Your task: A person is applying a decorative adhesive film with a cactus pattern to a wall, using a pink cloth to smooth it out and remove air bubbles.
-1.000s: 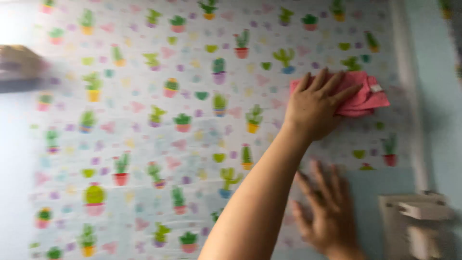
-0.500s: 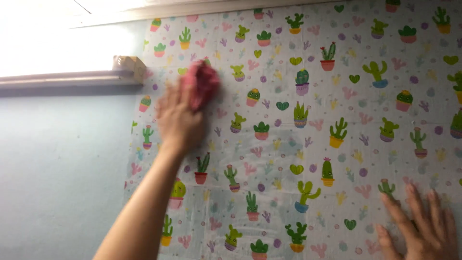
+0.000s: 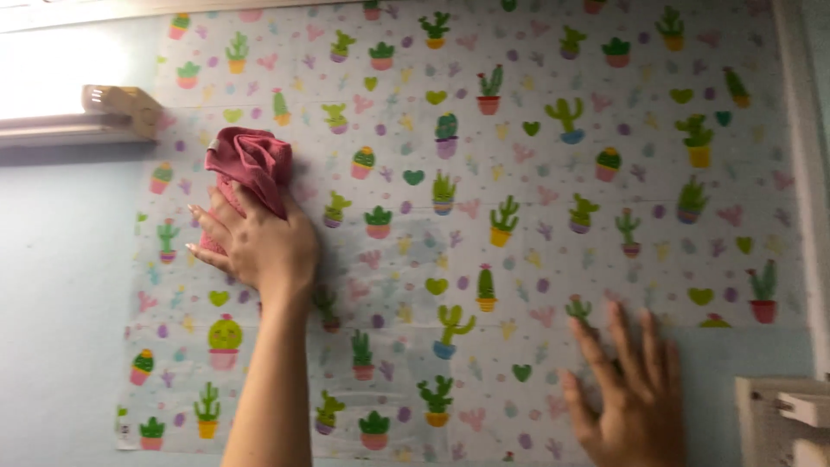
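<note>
My left hand (image 3: 259,246) presses a crumpled pink cloth (image 3: 251,164) against a cactus-patterned sheet (image 3: 519,173) stuck on a pale blue wall. The hand is near the sheet's upper left part, with its fingers pointing left over the cloth. My right hand (image 3: 627,398) lies flat on the sheet's lower right area, fingers spread, with nothing in it.
A white ledge with a beige bracket (image 3: 121,108) runs along the wall at the upper left. A white vertical trim (image 3: 808,173) borders the sheet on the right. A white wall fixture (image 3: 782,419) sticks out at the bottom right.
My left hand has swept the pink cloth from the sheet's right side across to its left, then slightly downward. My right hand stays flat low on the sheet.
</note>
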